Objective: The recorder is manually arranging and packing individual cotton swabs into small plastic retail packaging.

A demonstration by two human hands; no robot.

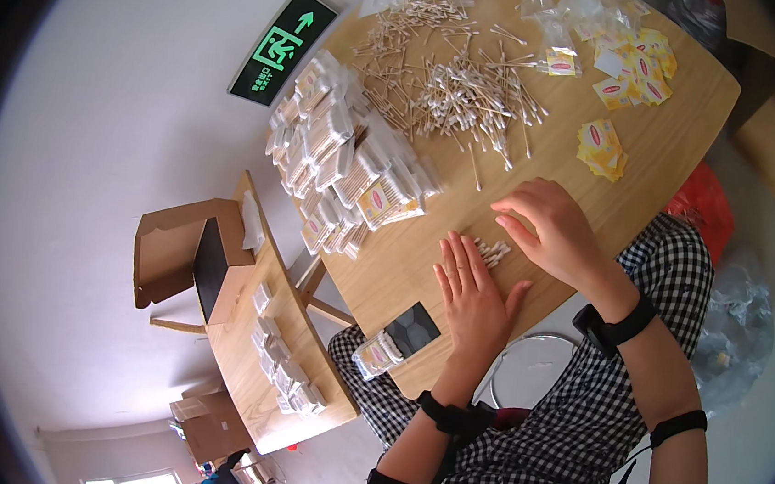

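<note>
My left hand [473, 297] lies flat with fingers stretched out, over a small bundle of cotton swabs [494, 251] on the wooden table. Only the white tips of that bundle show beside the fingers; the rest is hidden. Just to the right, my right hand [550, 227] is raised a little, its fingers curved and the thumb apart, with nothing seen between them. Beyond the hands spreads a loose heap of cotton swabs [474, 97]. A small stack of yellow and white cards [602, 148] lies to the far right of my right hand.
Packed swab bags [349, 151] are piled at the left. A small dark scale [412, 329] with a packet [379, 356] sits at the near edge. More cards [642, 75] and clear bags [592, 11] lie at the far right. A side table holds an open cardboard box [188, 252].
</note>
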